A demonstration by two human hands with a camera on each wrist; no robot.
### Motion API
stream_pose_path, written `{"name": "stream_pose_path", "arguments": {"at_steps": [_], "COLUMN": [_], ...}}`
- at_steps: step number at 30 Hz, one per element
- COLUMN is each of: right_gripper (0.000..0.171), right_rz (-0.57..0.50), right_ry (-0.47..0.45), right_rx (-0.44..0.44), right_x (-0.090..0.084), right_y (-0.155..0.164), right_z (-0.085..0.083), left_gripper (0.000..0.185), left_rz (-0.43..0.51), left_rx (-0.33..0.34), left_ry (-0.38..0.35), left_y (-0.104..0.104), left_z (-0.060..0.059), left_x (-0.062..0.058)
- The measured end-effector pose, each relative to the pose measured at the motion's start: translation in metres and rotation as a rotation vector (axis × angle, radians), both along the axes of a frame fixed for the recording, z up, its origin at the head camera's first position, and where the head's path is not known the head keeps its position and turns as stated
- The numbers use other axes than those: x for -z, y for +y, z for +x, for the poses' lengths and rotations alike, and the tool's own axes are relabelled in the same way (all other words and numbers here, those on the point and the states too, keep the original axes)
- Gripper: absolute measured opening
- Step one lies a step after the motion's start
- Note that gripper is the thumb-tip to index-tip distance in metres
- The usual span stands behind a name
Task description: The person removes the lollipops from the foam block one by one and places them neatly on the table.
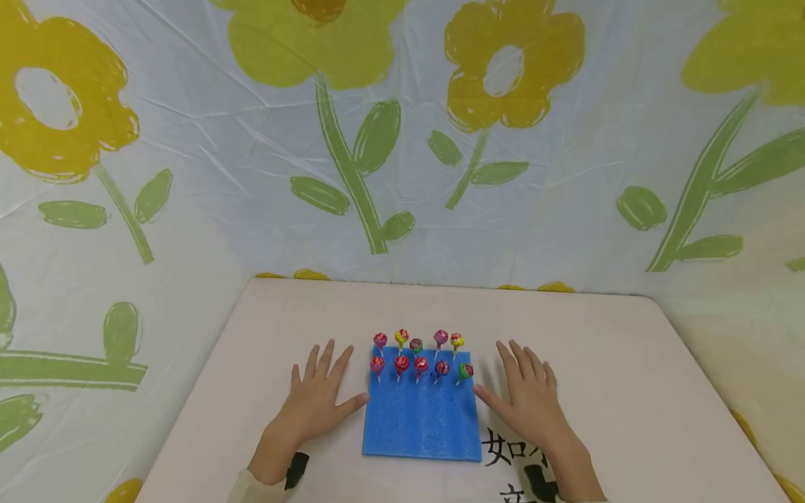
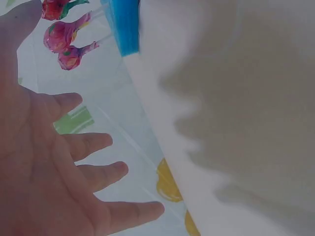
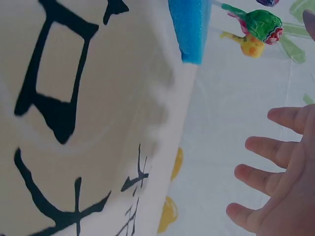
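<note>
A blue foam pad (image 1: pixel 423 426) lies on the pale table (image 1: pixel 629 391), with several wrapped lollipops (image 1: pixel 420 365) standing upright in two rows along its far part. My left hand (image 1: pixel 321 395) lies flat on the table just left of the pad, fingers spread, thumb tip near the pad's edge. My right hand (image 1: pixel 527 391) lies flat to the pad's right in the same way. Neither hand holds anything. The left wrist view shows the spread left hand (image 2: pixel 74 167) with pink lollipops (image 2: pixel 61 37) beyond. In the right wrist view, a green lollipop (image 3: pixel 263 22) appears above the right hand (image 3: pixel 275 172).
Black characters (image 1: pixel 512 450) are printed on the table near my right wrist. A white cloth with yellow flowers (image 1: pixel 503 70) hangs behind and around the table. The blue pad's corner (image 3: pixel 189 29) shows in the right wrist view.
</note>
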State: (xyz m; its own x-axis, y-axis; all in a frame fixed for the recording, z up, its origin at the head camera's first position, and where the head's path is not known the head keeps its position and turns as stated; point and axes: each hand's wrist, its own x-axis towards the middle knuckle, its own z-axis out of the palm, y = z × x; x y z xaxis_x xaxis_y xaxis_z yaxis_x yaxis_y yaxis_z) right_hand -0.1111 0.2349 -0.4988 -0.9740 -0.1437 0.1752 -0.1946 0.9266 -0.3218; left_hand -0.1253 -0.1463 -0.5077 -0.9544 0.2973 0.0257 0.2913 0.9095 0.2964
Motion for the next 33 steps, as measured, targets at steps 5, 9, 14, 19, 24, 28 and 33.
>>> {"name": "stream_pose_path", "arguments": {"at_steps": [5,9,14,19,24,28,33], "right_gripper": [0.092,0.088,0.080,0.072,0.064,0.061,0.058], "right_rz": [-0.090,-0.179,-0.366,-0.547,-0.693,-0.793,-0.860], "right_ry": [0.012,0.046,-0.002,-0.087,-0.143,-0.176,-0.206], "right_rx": [-0.039,-0.072,-0.107,-0.131,-0.147,-0.154,-0.155], "right_x": [0.001,0.005,0.010,0.013,0.014,0.014,0.015], "right_y": [-0.002,-0.004,-0.007,-0.011,-0.015,-0.018,-0.021], "right_z": [-0.001,-0.003,-0.005,-0.005,-0.007,-0.007,-0.008], "left_gripper": [0.088,0.086,0.088,0.088,0.084,0.080,0.076], "left_rz": [0.113,0.178,0.190,0.186,0.173,0.176,0.157], "left_rx": [0.029,0.049,0.064,0.086,0.108,0.116,0.124], "left_ry": [-0.044,-0.067,-0.094,-0.152,-0.206,-0.226,-0.227], "left_y": [0.003,0.006,0.007,0.008,0.011,0.012,0.012], "left_z": [-0.002,-0.003,-0.003,-0.004,-0.005,-0.004,-0.003], "left_x": [0.001,0.003,0.007,0.011,0.015,0.015,0.014]}}
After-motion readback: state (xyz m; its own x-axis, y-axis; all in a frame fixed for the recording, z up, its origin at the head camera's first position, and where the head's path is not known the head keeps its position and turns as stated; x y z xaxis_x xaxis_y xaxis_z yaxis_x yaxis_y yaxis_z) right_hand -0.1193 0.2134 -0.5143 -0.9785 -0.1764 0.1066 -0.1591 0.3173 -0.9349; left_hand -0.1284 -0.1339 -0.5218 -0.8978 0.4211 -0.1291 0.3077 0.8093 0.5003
